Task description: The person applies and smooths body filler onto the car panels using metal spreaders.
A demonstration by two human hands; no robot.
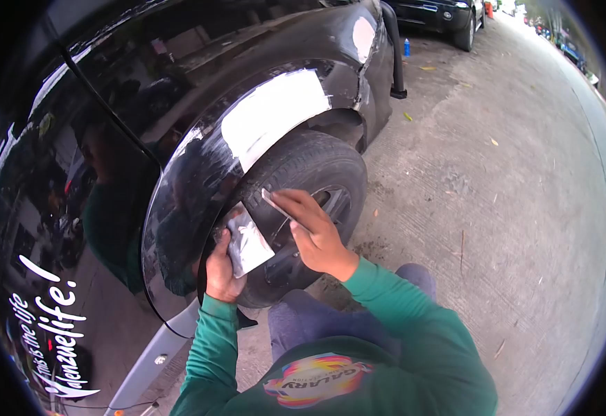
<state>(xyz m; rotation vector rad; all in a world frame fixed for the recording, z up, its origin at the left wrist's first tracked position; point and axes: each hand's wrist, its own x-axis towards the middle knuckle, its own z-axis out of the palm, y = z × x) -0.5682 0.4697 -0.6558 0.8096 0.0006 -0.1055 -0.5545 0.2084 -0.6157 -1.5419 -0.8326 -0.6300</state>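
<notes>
My left hand [224, 269] is wrapped round the edge of a flat plate [253, 251] with whitish, shiny smears on it. Just right of the plate, my right hand [317, 236] pinches a thin, light-edged spreader [275, 205], held apart from the plate. Both hands are in front of the car's tyre [317, 156]. Above the tyre, a broad white filler patch [275, 114] covers part of the black fender [185, 166], with thin streaks at its lower left.
A smaller pale patch [363, 38] marks the bumper corner. A blue bottle [407, 48] stands on the concrete ground [455, 194] near another dark car [435, 15]. A grey side step [157, 360] juts out at the lower left.
</notes>
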